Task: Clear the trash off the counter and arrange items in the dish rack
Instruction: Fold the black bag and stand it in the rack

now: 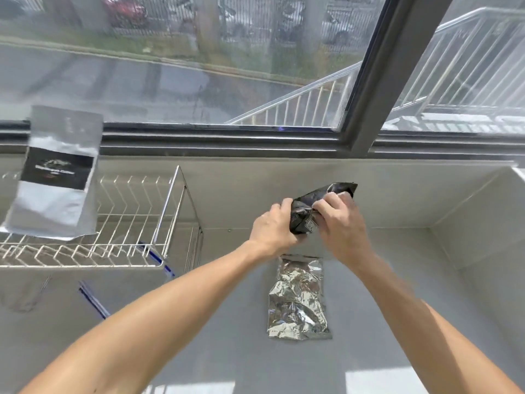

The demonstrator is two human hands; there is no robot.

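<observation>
The pale desk (199,351) is stretching under a wide window, carrying a wire dish rack (119,231) at the left with a silver pouch (54,177) standing in it. A crumpled foil wrapper (298,300) is lying flat near the middle. Above it, the left hand (274,226) and right hand (339,223) are both gripping a black wrapper (312,207), fingers (324,207) clamped around it. Crushing it small, then gathering the foil with it, would likely be tidiest.
</observation>
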